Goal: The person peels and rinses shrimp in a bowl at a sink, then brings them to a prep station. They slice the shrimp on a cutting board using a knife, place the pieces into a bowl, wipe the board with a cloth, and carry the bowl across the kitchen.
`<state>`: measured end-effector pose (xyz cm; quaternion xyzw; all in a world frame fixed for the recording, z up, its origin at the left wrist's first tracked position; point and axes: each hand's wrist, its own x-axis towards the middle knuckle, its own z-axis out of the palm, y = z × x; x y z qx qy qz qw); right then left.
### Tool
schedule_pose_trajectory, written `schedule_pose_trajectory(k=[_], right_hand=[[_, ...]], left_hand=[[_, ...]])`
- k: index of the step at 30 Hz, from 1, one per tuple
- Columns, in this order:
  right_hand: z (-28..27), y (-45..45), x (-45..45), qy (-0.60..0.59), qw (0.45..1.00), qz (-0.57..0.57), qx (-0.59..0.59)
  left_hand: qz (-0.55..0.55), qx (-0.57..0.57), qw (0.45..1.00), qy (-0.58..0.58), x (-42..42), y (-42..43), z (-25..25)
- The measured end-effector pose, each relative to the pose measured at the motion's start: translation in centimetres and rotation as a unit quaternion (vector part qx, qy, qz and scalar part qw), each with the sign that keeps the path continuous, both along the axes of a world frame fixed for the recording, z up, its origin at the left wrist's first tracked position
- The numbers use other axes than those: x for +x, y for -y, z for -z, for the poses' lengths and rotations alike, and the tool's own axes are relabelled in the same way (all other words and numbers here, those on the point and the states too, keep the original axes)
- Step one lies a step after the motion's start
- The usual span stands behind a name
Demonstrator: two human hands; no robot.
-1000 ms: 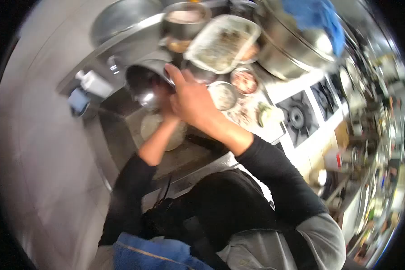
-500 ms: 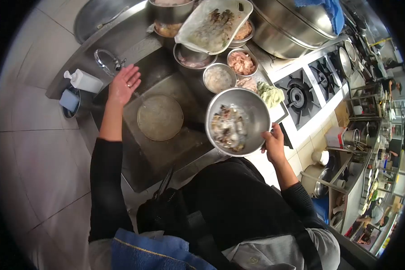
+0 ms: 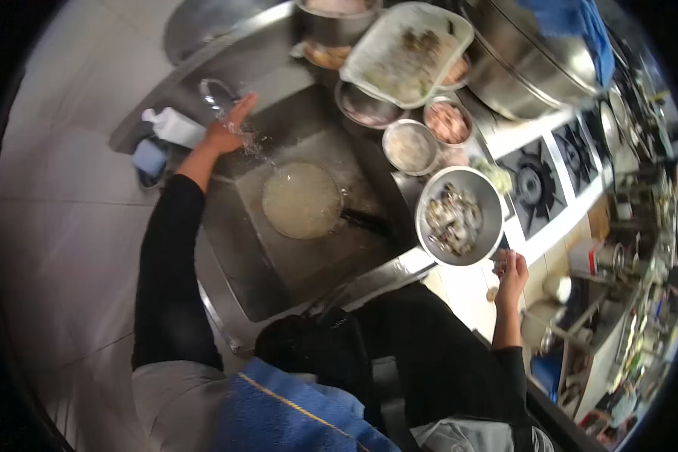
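Observation:
My left hand (image 3: pixel 228 134), fingers stretched out, is at the faucet (image 3: pixel 217 96), with water splashing around it. Below, a round pan (image 3: pixel 301 202) of cloudy water with a black handle (image 3: pixel 365 221) stands in the steel sink (image 3: pixel 264 275). On the right, a metal bowl (image 3: pixel 492 214) contains pieces that look like shellfish (image 3: pixel 453 218). My right hand (image 3: pixel 510 273), fingers curled, is beside the bowl's lower right rim. Blur hides whether its fingers touch the bowl.
Behind the sink stand a white tray (image 3: pixel 369 66), a bowl of pale food (image 3: pixel 410 147) and a bowl of pink meat (image 3: pixel 448 122). A large steel pot (image 3: pixel 505 68) and gas burners (image 3: pixel 533 179) are to the right. A white bottle (image 3: pixel 175 128) stands left of the faucet.
The view has shifted. The metal bowl looks smaller and farther from me, and my right hand now shows lower against its rim. Water now splashes at my left hand. The pan's black handle has come into view.

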<state>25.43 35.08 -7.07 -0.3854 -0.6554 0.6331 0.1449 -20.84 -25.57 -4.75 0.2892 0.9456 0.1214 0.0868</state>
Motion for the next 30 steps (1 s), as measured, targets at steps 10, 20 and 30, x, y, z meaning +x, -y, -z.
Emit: schedule_pose_trajectory(k=[10, 20, 30], right_hand=[[-11.0, 15.9, -12.5, -0.119, 0.928, -0.343, -0.088], [-4.7, 42.4, -37.8, -0.006, 0.793, -0.547, -0.268], [1.6, 36.9, -29.2, -0.016, 0.756, -0.637, 0.152]], left_hand=[[-0.226, 0.344, 0.911, -0.02, 10.3, -5.4, 5.1], [-0.322, 0.296, 0.884, 0.167, 10.7, 4.1, 1.4], [-0.109, 0.071, 0.983, -0.128, 4.1, -1.6, -0.7]])
